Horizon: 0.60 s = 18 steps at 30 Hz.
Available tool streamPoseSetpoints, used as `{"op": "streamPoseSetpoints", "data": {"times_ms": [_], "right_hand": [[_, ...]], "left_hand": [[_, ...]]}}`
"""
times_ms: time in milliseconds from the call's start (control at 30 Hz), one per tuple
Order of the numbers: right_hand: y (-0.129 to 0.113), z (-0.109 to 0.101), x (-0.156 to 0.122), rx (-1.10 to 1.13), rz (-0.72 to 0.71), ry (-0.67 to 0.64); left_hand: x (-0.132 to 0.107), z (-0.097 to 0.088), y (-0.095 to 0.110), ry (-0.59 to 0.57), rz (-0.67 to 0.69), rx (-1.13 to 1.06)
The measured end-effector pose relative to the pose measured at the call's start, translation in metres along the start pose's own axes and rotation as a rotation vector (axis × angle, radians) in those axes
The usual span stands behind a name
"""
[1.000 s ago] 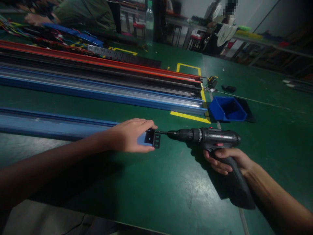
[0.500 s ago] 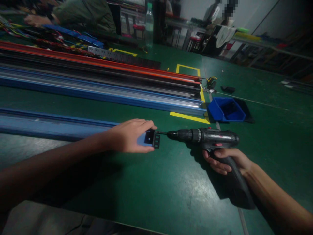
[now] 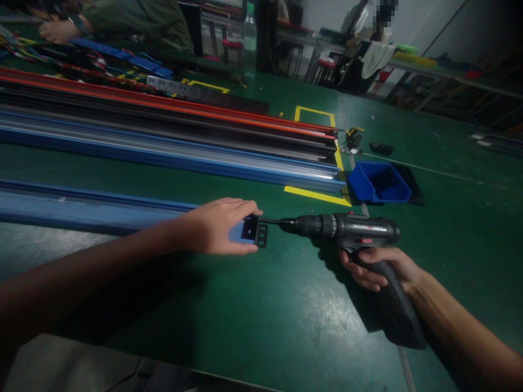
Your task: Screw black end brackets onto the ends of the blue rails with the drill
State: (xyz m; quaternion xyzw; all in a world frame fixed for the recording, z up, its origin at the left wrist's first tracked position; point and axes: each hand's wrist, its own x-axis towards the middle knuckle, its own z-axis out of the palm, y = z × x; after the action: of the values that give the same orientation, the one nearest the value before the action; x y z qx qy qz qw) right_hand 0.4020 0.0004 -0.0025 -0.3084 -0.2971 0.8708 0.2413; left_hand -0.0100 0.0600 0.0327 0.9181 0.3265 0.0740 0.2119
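Note:
My left hand [image 3: 223,226] is closed around the right end of a long blue metal profile [image 3: 102,209] lying on the green table. Thumb and fingers straddle the profile beside a black end bracket [image 3: 262,236] with slots in it. In my right hand [image 3: 379,269] is a black cordless drill [image 3: 359,228], gripped by its handle and pointing left. Its long thin bit [image 3: 275,221] reaches the upper part of the bracket, close to my left fingertips. Whether a screw sits at the bit's tip is too small to tell.
Behind lie long blue profiles [image 3: 204,158] and an orange-red one [image 3: 196,106]. A blue bin [image 3: 379,182] stands at their right end. Farther back are bundled wires [image 3: 93,65], a power strip [image 3: 196,93], a plastic bottle [image 3: 249,41] and another person's sleeve [image 3: 139,24].
My hands, the drill and the held profile look nearly unmoved. At the back left, the other person's hand has shifted slightly.

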Motion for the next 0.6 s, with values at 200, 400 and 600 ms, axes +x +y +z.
{"op": "streamPoseSetpoints", "data": {"times_ms": [200,400,600], "right_hand": [[0.0008,-0.0008,0.0005,0.014,0.002,-0.001],[0.0,0.001,0.0003,0.002,-0.001,-0.001],[-0.0001,0.0021,0.0002,0.007,0.007,0.008]], "left_hand": [[0.0009,-0.0011,0.0008,-0.012,-0.02,-0.009],[0.0008,-0.001,0.0018,-0.006,-0.011,-0.011],[0.0009,-0.0007,0.0009,0.004,-0.006,-0.01]]}}
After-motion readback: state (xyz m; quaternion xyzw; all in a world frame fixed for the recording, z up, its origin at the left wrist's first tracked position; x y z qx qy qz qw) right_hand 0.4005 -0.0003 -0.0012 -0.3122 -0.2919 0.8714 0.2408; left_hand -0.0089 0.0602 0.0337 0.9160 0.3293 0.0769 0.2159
